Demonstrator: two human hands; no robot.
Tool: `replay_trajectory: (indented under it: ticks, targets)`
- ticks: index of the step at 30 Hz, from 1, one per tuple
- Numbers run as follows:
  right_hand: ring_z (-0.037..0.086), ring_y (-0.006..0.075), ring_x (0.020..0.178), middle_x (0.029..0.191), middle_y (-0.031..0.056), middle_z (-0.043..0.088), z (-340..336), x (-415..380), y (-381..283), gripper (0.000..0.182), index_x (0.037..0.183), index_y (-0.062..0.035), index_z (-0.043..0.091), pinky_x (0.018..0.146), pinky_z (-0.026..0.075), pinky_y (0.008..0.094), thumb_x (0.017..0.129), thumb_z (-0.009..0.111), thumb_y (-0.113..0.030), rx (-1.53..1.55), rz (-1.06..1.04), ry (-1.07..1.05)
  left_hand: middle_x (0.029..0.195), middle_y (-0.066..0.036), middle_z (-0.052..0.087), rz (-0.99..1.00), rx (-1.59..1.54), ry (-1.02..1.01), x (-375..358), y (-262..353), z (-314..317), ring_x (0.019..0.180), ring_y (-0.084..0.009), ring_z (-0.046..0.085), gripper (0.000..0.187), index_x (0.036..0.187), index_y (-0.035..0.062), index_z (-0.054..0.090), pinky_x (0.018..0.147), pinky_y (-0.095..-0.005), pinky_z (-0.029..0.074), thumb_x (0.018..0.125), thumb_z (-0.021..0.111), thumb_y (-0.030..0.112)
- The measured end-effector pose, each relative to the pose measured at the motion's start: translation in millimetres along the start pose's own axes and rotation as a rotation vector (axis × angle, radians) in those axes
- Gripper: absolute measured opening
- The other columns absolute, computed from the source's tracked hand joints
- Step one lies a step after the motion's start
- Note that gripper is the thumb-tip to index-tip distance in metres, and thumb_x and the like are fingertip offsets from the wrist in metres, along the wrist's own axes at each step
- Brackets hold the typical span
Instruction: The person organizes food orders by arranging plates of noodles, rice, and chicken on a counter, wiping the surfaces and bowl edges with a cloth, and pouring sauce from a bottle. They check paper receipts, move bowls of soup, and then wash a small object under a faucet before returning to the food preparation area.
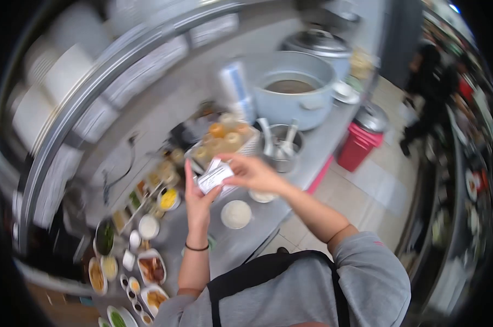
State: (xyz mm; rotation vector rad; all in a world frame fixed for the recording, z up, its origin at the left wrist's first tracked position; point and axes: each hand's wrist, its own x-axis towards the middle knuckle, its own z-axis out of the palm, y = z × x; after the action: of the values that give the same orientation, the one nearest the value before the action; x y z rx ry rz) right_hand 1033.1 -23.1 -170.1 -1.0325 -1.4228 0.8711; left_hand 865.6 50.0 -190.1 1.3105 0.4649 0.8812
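Above the counter, my left hand (197, 201) grips a small stack of white printed slips (215, 177), its thumb across the lower edge and one finger pointing up. From the other side my right hand (252, 173) pinches the slips' right edge, fingers closed. At least two pieces of paper show, one tilted behind the front one; the print is too blurred to read. Below the hands stands a round white bowl (236, 214) with pale contents. A second pale bowl (263, 195) sits partly under my right forearm.
A large grey pot (294, 103) stands on the steel counter (223, 256), beside a metal container (285, 155) with white-handled utensils. Bottles fill a basket (252, 143). Several small dishes of food line the left. A red bin (360, 144) and another person (434, 82) are at right.
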Motion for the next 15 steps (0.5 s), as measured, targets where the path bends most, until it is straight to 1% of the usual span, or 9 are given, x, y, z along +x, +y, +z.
replay_trajectory:
  ticks: [2, 4, 6, 8, 9, 10, 13, 14, 15]
  targets:
    - [0.055, 0.0134, 0.088, 0.102, 0.0079, 0.056, 19, -27, 12, 0.041, 0.117, -0.0063, 0.046, 0.076, 0.046, 0.0270, 0.078, 0.056, -0.003, -0.015, -0.229, 0.291, 0.120, -0.017, 0.045, 0.210, 0.103, -0.172, 3, -35, -1, 0.104, -0.0210, 0.050, 0.080, 0.138, 0.0143, 0.009, 0.080, -0.0325, 0.046, 0.078, 0.062, 0.014]
    - [0.055, 0.0174, 0.093, 0.106, 0.0090, 0.055, 20, -66, -12, 0.041, 0.116, -0.0069, 0.047, 0.082, 0.043, 0.0303, 0.077, 0.056, -0.002, 0.032, 0.057, 0.341, 0.127, -0.017, 0.038, -0.069, -0.467, -0.234, -6, -67, 11, 0.112, -0.0257, 0.045, 0.076, 0.137, 0.0149, 0.013, 0.087, -0.0387, 0.042, 0.080, 0.054, 0.044]
    - [0.054, 0.0221, 0.097, 0.105, 0.0098, 0.056, 20, -104, -9, 0.040, 0.113, -0.0070, 0.048, 0.085, 0.041, 0.0327, 0.074, 0.056, -0.001, -0.260, -0.020, 0.420, 0.129, -0.016, 0.036, -0.372, -0.831, -0.311, 0, -101, 19, 0.117, -0.0292, 0.039, 0.071, 0.135, 0.0163, 0.019, 0.092, -0.0420, 0.038, 0.081, 0.040, 0.058]
    - [0.054, 0.0246, 0.098, 0.102, 0.0114, 0.056, 20, -140, -19, 0.040, 0.112, -0.0067, 0.048, 0.086, 0.040, 0.0331, 0.072, 0.057, 0.000, -0.293, 0.139, 0.462, 0.124, -0.016, 0.041, -0.362, -0.762, -0.502, -5, -90, 62, 0.113, -0.0279, 0.043, 0.058, 0.133, 0.0158, 0.025, 0.093, -0.0408, 0.038, 0.086, 0.043, 0.045]
    - [0.055, 0.0234, 0.095, 0.100, 0.0113, 0.057, 21, -158, -22, 0.038, 0.109, -0.0072, 0.051, 0.082, 0.040, 0.0321, 0.072, 0.057, 0.000, -0.316, 0.146, 0.543, 0.108, -0.015, 0.050, -0.374, -0.613, -0.401, 1, -103, 78, 0.094, -0.0204, 0.051, 0.059, 0.134, 0.0157, 0.023, 0.083, -0.0354, 0.044, 0.084, 0.053, 0.024]
    - [0.055, 0.0234, 0.095, 0.100, 0.0113, 0.057, 22, -181, -29, 0.038, 0.109, -0.0072, 0.051, 0.082, 0.040, 0.0321, 0.072, 0.057, 0.000, -0.346, 0.171, 0.593, 0.095, -0.010, 0.053, -0.387, -0.578, -0.403, -4, -96, 105, 0.080, -0.0148, 0.052, 0.061, 0.134, 0.0149, 0.023, 0.075, -0.0284, 0.046, 0.082, 0.053, 0.007]
    - [0.056, 0.0221, 0.084, 0.094, 0.0105, 0.057, 27, -241, -68, 0.027, 0.100, -0.0064, 0.057, 0.075, 0.042, 0.0321, 0.074, 0.056, 0.001, -0.350, 0.210, 0.425, 0.088, -0.007, 0.053, -0.384, -0.470, -0.536, -17, -93, 173, 0.071, -0.0132, 0.052, 0.066, 0.134, 0.0145, 0.023, 0.069, -0.0250, 0.046, 0.079, 0.054, -0.002]
    - [0.056, 0.0221, 0.084, 0.094, 0.0105, 0.057, 26, -264, -71, 0.027, 0.100, -0.0064, 0.057, 0.075, 0.042, 0.0321, 0.074, 0.056, 0.001, -0.373, 0.218, 0.461, 0.088, -0.007, 0.053, -0.289, -0.414, -0.575, -27, -90, 197, 0.071, -0.0134, 0.053, 0.065, 0.134, 0.0135, 0.024, 0.068, -0.0252, 0.046, 0.078, 0.054, -0.002]
    - [0.055, 0.0253, 0.082, 0.089, 0.0123, 0.057, 21, -293, -69, 0.026, 0.098, -0.0054, 0.058, 0.073, 0.043, 0.0329, 0.073, 0.057, 0.000, -0.531, 0.142, 0.653, 0.089, -0.007, 0.054, -0.189, -0.358, -0.614, -41, -85, 226, 0.072, -0.0135, 0.054, 0.065, 0.133, 0.0125, 0.025, 0.067, -0.0253, 0.046, 0.078, 0.055, -0.003]
